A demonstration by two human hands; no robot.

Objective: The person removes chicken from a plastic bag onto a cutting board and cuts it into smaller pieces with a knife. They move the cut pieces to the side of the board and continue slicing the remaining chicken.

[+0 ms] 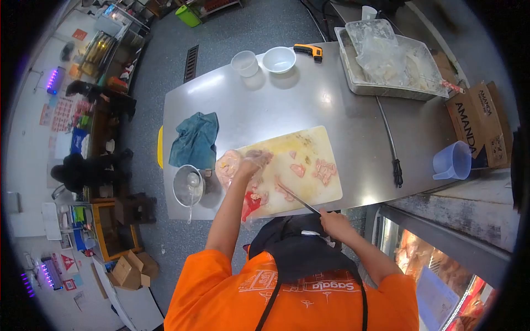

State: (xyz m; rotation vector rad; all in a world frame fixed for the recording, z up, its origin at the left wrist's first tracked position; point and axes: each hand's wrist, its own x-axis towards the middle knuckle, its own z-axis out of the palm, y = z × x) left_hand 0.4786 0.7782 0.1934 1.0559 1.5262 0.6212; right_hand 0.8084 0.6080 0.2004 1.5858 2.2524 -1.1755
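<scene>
My right hand (335, 225) grips the handle of a long knife (301, 199), its blade slanting over the near part of the white cutting board (320, 140). The tip is close to a small pale-pink piece of raw meat (285, 192). On the board's left part, my left hand (257, 159), in what looks like a clear glove, has its fingers bent on raw meat. Beside it lies a larger pale piece of raw meat (228, 165). Several cut pieces (324, 171) rest farther right. A red-and-clear plastic wrapper (252, 205) lies at the board's near left edge.
Left of the board are a teal cloth (196, 138) and a metal bowl (182, 193) with a ladle. Two plastic tubs (244, 64) and a yellow-black thermometer gun (310, 52) stand at the far edge. A large tray (386, 85), steel rod (388, 132) and jug (454, 161) are right.
</scene>
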